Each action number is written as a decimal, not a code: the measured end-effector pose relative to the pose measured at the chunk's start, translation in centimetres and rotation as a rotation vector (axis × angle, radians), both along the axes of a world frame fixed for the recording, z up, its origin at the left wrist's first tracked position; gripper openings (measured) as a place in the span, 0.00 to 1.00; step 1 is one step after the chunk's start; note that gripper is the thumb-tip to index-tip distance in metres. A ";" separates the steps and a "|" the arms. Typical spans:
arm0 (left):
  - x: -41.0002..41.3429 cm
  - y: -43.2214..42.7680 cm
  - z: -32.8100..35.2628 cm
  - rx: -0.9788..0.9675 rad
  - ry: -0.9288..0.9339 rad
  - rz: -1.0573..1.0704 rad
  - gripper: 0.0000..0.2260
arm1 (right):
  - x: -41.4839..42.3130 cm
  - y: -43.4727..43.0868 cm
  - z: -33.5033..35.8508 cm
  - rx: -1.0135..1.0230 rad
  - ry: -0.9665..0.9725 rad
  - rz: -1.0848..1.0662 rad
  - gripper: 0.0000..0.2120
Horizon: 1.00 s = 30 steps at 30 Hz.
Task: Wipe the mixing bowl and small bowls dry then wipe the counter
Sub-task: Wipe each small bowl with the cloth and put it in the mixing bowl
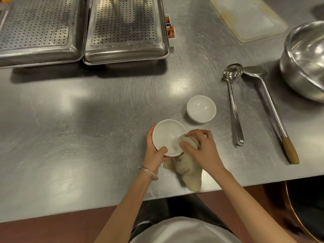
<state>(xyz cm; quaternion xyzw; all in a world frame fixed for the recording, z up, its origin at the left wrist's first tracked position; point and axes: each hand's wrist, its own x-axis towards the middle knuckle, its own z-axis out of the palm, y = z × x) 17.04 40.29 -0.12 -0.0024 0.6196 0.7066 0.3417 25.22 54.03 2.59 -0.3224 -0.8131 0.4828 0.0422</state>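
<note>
My left hand (154, 151) grips a small white bowl (166, 135) by its near rim, tilted slightly above the steel counter (87, 137). My right hand (201, 148) presses a bunched beige cloth (189, 167) into the bowl's right side; the cloth's tail hangs down toward the counter's front edge. A second small white bowl (201, 108) stands upright just beyond, untouched. The large steel mixing bowl (305, 62) sits at the far right, partly cut off by the frame.
A steel ladle (234, 102) and a wooden-handled spatula (273, 109) lie right of the bowls. Two perforated steel pans (122, 32) stand at the back left, a plastic lid (247, 18) at the back right. A copper-rimmed pot (305, 213) sits below the counter edge.
</note>
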 end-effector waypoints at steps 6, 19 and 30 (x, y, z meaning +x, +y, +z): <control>-0.9 -1.7 0.5 -0.048 0.068 -0.261 0.30 | -1.0 0.6 2.0 0.149 0.138 0.094 0.18; 0.0 -0.3 1.1 -0.151 0.205 -0.259 0.12 | -0.8 -3.1 -0.5 0.186 0.196 0.077 0.13; -0.5 0.1 0.7 -0.200 0.078 -0.201 0.13 | -1.7 -0.1 0.3 0.072 -0.041 0.478 0.12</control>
